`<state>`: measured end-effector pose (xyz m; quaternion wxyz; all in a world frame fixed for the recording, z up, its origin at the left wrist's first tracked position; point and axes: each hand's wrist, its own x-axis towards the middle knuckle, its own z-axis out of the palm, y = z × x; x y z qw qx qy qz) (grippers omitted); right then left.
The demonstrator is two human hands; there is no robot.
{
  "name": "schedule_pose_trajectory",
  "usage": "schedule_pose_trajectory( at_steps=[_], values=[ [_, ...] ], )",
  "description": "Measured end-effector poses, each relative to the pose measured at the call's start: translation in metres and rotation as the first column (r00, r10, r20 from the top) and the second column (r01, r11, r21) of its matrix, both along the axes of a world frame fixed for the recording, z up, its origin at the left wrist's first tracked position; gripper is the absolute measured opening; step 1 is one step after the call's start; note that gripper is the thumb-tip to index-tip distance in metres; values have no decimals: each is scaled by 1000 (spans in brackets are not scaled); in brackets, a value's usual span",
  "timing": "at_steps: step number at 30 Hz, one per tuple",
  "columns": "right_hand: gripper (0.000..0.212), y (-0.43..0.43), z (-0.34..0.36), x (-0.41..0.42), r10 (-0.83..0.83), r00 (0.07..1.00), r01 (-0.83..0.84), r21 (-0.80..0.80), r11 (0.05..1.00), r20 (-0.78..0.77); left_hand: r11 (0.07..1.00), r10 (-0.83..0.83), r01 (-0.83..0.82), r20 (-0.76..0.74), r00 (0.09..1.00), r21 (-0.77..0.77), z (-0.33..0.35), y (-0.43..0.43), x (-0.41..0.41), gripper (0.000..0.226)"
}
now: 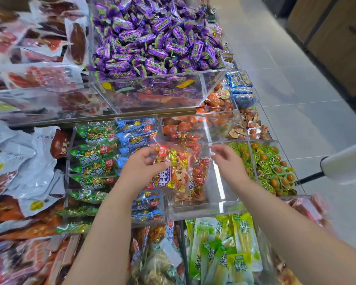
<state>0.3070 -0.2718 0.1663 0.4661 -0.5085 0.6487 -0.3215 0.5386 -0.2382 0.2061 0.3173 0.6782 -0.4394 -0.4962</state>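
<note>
Forearms reach forward, side by side. Left hand (140,163) curls round the upper left corner of the beef snack packet (174,171). Right hand (227,159), apart from it, pinches the packet's clear right edge. Packet hangs over the clear bin (214,208).

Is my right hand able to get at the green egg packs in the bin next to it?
Probably yes: the right hand is just beside the green egg packs, their bin open-topped and uncovered.
</note>
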Motion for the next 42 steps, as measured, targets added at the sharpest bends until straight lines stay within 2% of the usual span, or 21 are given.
schedule_pose_trajectory(
  at_steps=[2,4,5,6,8,11,13,14,17,20,21,22,24,26,29,33,35,37,39,40,42],
  values=[
    [30,-3,27,3,237,957,-225,-83,971,167,987,-162,162,80,984,6,6,-6,-6,63],
    [55,-5,40,14,492,865,-489,-60,870,92,955,-294,296,147,945,3,15,-12,-17,55],
    [60,-5,41,19,555,832,-554,-51,831,4,936,-347,351,185,919,13,18,-15,-21,49],
    [55,-6,40,21,575,816,-577,-39,816,-54,922,-384,385,195,902,34,21,-17,-23,48],
    [36,-7,31,14,565,825,-564,42,824,-15,937,-349,343,157,924,63,22,-18,-20,44],
    [30,-1,5,-4,418,891,-452,258,854,178,991,-50,81,271,961,-104,14,-19,-8,38],
    [28,8,-17,-7,275,925,-364,406,838,262,981,36,66,507,861,-182,3,-20,-4,56],
    [28,12,-28,-5,259,936,-343,456,821,238,984,-1,112,623,782,-138,-4,-20,-3,69],
    [30,16,-56,2,410,912,-345,494,798,-25,973,-211,200,787,579,113,-23,-19,-8,99],
    [35,9,-62,4,487,834,-288,546,786,-260,974,-206,198,810,550,113,-36,-18,-10,101],
    [40,7,-64,4,458,842,-242,559,793,-286,975,-198,194,807,556,105,-37,-19,-10,101],
    [52,4,-67,3,406,878,-205,569,797,-252,976,-195,191,805,560,104,-38,-19,-10,101],
    [103,0,-76,2,280,958,-193,580,791,-63,977,-192,190,804,562,100,-39,-20,-9,100],
    [121,-3,-81,4,222,971,-233,562,794,89,977,-186,192,807,561,91,-40,-19,-9,100],
    [109,-10,-87,8,189,974,-225,511,830,124,976,-187,198,810,556,89,-41,-19,-8,100],
    [88,-17,-93,16,190,982,-182,320,930,5,976,-187,200,817,545,90,-42,-19,-8,99],
    [87,-17,-93,16,196,980,-192,295,936,16,977,-181,196,824,536,87,-42,-20,-8,100],
    [90,-12,-95,9,322,946,-311,377,873,35,977,-180,196,827,532,86,-43,-20,-8,100],
    [99,-4,-99,0,540,839,-451,472,757,-64,979,-161,193,834,528,66,-44,-19,-8,99],
    [102,-1,-100,-2,577,816,-480,499,721,-48,980,-152,193,838,524,57,-45,-18,-8,99],
    [104,0,-100,-3,530,844,-493,514,702,85,980,-142,193,840,524,45,-47,-18,-8,99]
  ],
)
